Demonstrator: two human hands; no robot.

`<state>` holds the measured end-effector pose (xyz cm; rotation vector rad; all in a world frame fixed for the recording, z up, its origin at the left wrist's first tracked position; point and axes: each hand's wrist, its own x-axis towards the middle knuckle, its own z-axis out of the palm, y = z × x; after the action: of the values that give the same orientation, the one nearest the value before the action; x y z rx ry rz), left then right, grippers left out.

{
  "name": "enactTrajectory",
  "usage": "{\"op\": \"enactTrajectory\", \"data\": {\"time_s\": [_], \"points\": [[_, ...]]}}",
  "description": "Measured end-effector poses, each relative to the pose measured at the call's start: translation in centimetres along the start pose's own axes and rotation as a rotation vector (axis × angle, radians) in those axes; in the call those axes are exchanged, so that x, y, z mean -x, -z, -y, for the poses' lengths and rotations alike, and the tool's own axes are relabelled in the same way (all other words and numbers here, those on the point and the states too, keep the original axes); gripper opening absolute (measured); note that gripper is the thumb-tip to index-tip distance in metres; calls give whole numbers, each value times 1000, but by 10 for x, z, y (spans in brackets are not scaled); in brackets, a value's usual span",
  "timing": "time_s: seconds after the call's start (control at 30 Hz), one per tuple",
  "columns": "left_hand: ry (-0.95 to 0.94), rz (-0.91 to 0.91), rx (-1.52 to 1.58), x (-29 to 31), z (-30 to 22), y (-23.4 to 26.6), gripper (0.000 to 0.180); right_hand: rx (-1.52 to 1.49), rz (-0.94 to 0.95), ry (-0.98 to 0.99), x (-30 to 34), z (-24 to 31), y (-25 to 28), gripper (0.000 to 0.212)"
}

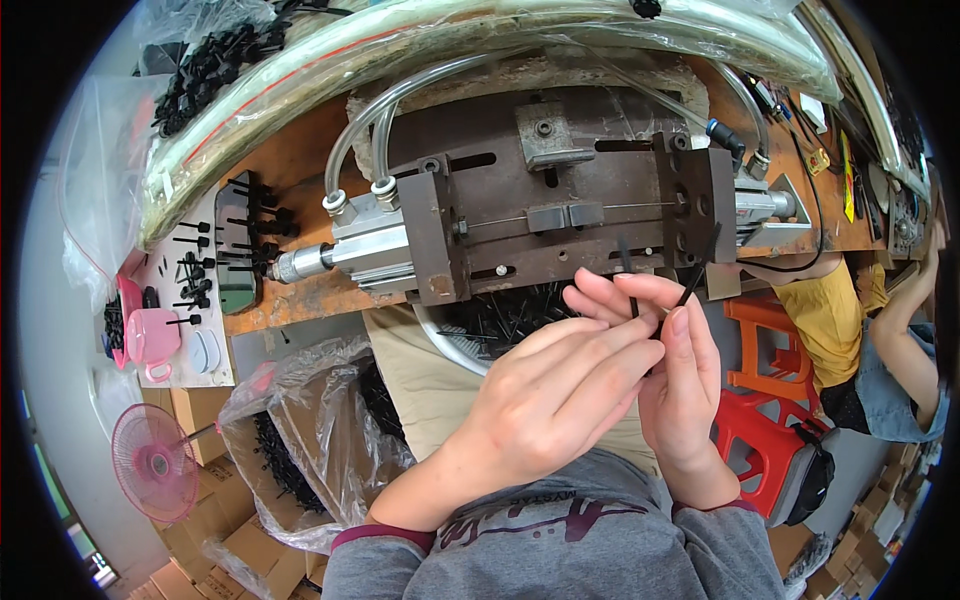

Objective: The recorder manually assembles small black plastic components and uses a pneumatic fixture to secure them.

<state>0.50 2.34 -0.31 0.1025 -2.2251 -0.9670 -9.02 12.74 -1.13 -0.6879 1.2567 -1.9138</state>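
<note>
Both of my hands meet in front of the metal fixture. My right hand (pixel 685 375) pinches a thin black rod (pixel 702 262) between thumb and fingers, its upper part slanting up and to the right. A second thin black rod (pixel 628 272) stands nearly upright, its lower part at the fingertips of my left hand (pixel 545 395), which are closed against the right fingers. The lower ends of both rods are hidden by the fingers. Beyond the hands, two small metal blocks (pixel 563 215) sit at the middle of the dark steel fixture (pixel 500 150).
Air cylinders (pixel 370 250) with clear hoses (pixel 345 140) flank the fixture. Black parts (pixel 525 315) lie below its front edge; more stand in a rack (pixel 240 245) at left. A plastic-lined box (pixel 310 430), pink fan (pixel 155 462), red stool (pixel 750 450) and another person (pixel 905 345) are around.
</note>
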Motion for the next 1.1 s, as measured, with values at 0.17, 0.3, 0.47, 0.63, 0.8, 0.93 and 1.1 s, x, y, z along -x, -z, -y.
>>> {"op": "enactTrajectory", "data": {"time_s": [0.17, 0.3, 0.47, 0.63, 0.8, 0.93, 1.1], "points": [[99, 55, 42, 4, -5, 10, 38, 110, -6, 45, 0, -2, 4, 42], [107, 15, -108, 3, -5, 15, 33, 281, -51, 137, 1, 0, 6, 42], [71, 116, -413, -3, 10, 19, 29, 494, -84, 178, 2, 1, 15, 38], [44, 99, -530, -11, 15, 15, 26, 402, -139, 150, 8, 6, 11, 34], [103, 147, -527, -14, 12, 18, 26, 313, -154, 210, 9, 10, 7, 28], [144, 190, -561, -13, 9, 20, 27, 572, -213, 308, 9, 18, 16, 32], [109, 144, -342, -12, 8, 28, 30, 462, -223, 195, 8, 26, 19, 30]]}}
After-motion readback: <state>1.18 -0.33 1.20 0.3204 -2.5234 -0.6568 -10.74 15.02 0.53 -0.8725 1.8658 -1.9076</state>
